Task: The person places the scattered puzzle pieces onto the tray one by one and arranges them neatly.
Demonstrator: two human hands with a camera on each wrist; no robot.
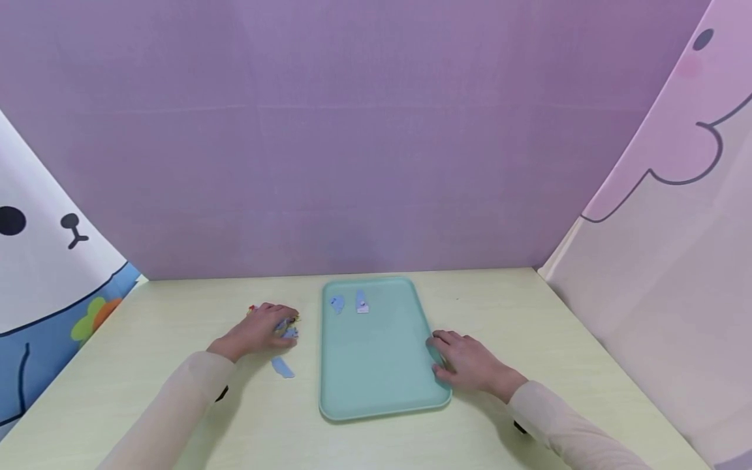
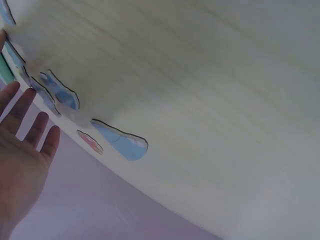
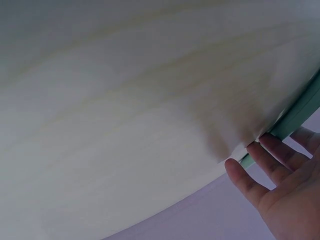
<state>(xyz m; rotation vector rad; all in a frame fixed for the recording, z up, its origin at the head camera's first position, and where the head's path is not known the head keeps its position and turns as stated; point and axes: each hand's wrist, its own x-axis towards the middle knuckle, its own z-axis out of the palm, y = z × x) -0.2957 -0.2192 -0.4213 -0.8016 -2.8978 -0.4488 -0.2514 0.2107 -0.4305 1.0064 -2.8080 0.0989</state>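
Over a small cluster of flat coloured pieces (image 1: 290,332), left of the tray, is the left hand (image 1: 258,330), its fingers spread and partly covering them. In the left wrist view the left hand (image 2: 25,155) has loosely extended fingers beside several blue pieces (image 2: 62,94). A separate blue piece (image 1: 282,367) lies nearer the front. The right hand (image 1: 470,363) rests its fingers at the right rim of the green tray (image 1: 382,365); the right wrist view shows the right hand (image 3: 290,190) with fingers extended at the tray's edge (image 3: 300,111).
Near the tray's far end lie a small blue piece (image 1: 337,303) and a blue-and-white piece (image 1: 361,302). A purple cloth (image 1: 364,143) stands behind the pale table (image 1: 505,307), with printed cloths at both sides.
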